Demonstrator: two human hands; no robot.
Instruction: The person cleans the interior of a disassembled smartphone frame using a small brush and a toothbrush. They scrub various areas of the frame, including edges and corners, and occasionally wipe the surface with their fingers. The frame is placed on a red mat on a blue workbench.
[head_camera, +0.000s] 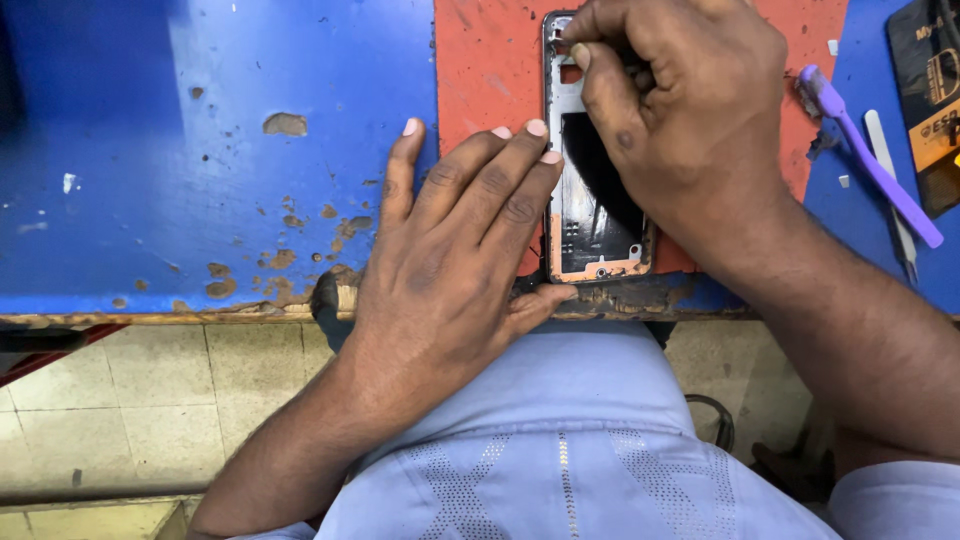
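Phone frame (590, 215), stripped of its back and showing bare metal and a dark inner panel, lies lengthwise on the red mat (490, 70), its near end close to the table's chipped front edge. I see my left hand (455, 255) laid flat and open beside it, palm down, the fingers (520, 170) stretched forward so that the tips press against the frame's left rim, while the thumb rests along the worn table edge (640, 297) below the frame. My right hand (680, 110) is curled over the frame's upper half, thumb and forefinger pinched together at its top left corner. I cannot tell whether they hold some small part or tool there, since the knuckles hide the spot.

The mat sits on a blue table (200, 150) whose paint has flaked off in brown patches. To the right of my right hand a purple brush (880, 165) lies slantwise on the blue surface, and just beside it a slim pale tool (890, 180), partly under the brush handle. A dark packet (925, 90) shows in the upper right corner. Below the table edge I see my pale blue shirt (560, 440) and a tiled floor (130, 400).
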